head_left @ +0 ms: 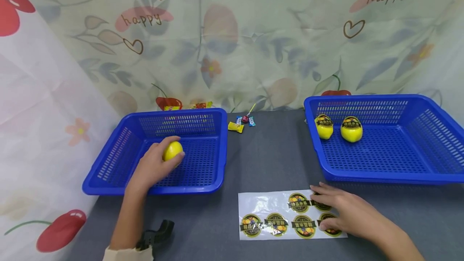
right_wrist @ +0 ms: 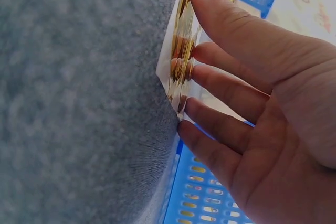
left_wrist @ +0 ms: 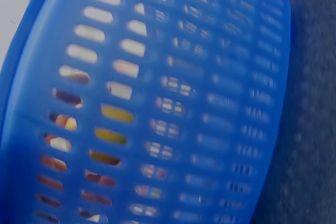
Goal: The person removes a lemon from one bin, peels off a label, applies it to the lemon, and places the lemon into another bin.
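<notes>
My left hand (head_left: 154, 164) reaches into the left blue basket (head_left: 222, 156) and grips a yellow lemon (head_left: 173, 151) between thumb and fingers. In the left wrist view, the wall of that basket (left_wrist: 152, 103) fills most of the picture, and only bits of colour show through its slots. On the dark table lies a white sheet of stickers (head_left: 262, 204) with several round black-and-gold fruit labels (head_left: 276, 224). My right hand (head_left: 348, 210) rests on the sheet's right end, fingers spread; in the right wrist view its fingertips (right_wrist: 199, 74) touch the sheet.
Two yellow lemons (head_left: 351, 132) with black-and-gold labels sit in the right blue basket (head_left: 384, 177). Small wrapped candies (head_left: 236, 127) and a lollipop (head_left: 245, 119) lie between the baskets at the back. A printed curtain (head_left: 253, 51) hangs behind the table (head_left: 268, 160).
</notes>
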`<action>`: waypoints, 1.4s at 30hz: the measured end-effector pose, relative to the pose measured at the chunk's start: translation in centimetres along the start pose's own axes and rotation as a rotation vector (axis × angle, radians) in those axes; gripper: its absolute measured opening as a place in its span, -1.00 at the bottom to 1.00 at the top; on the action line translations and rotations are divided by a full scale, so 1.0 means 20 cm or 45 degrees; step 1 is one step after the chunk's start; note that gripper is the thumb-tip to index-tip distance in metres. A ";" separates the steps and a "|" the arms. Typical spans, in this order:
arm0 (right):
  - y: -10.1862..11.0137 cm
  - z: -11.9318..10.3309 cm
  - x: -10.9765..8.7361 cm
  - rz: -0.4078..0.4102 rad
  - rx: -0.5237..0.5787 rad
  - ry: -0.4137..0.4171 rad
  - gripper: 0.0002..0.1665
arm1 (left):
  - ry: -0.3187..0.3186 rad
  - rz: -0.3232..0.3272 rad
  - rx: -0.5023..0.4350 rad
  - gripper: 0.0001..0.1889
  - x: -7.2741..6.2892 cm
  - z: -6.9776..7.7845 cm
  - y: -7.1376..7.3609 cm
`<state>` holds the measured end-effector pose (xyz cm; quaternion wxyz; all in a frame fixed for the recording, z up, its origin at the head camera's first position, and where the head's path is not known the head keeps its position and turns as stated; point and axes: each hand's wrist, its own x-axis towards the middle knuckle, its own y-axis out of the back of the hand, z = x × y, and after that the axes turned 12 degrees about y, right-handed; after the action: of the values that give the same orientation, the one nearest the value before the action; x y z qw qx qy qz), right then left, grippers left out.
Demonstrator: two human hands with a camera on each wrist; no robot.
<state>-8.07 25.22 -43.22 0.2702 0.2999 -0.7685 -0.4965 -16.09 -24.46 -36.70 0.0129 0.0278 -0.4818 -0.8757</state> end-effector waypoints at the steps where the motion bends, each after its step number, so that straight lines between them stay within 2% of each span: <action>1: 0.00 0.00 0.00 -0.004 0.005 -0.004 -0.18 | -0.016 0.009 -0.042 -0.39 0.00 0.01 -0.01; 8: 0.01 -0.03 0.03 -0.051 0.022 -0.059 -0.21 | -0.127 0.047 -0.337 -0.19 0.00 0.10 -0.02; 12: 0.02 -0.05 0.05 -0.089 0.041 -0.128 -0.22 | -0.171 0.014 -0.481 -0.17 -0.01 0.15 -0.03; 18: 0.02 -0.06 0.05 -0.103 0.068 -0.174 -0.22 | -0.210 -0.061 -0.612 -0.18 -0.03 0.22 -0.03; 24: 0.02 -0.06 0.05 -0.095 0.079 -0.145 -0.22 | -0.221 -0.113 -0.622 -0.16 -0.04 0.31 -0.06; 28: 0.02 -0.06 0.05 -0.090 0.076 -0.129 -0.22 | -0.228 -0.115 -0.616 -0.17 -0.06 0.38 -0.09; 37: 0.02 -0.06 0.05 -0.101 0.096 -0.133 -0.22 | -0.246 0.032 -0.510 -0.17 -0.06 0.55 -0.19; 42: 0.02 -0.06 0.05 -0.093 0.089 -0.135 -0.22 | -0.275 0.065 -0.437 -0.18 -0.08 0.63 -0.24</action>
<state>-7.88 23.90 -42.27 0.2001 0.3103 -0.7871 -0.4941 -15.32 -11.23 -34.09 -0.0122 -0.0811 -0.3246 -0.9423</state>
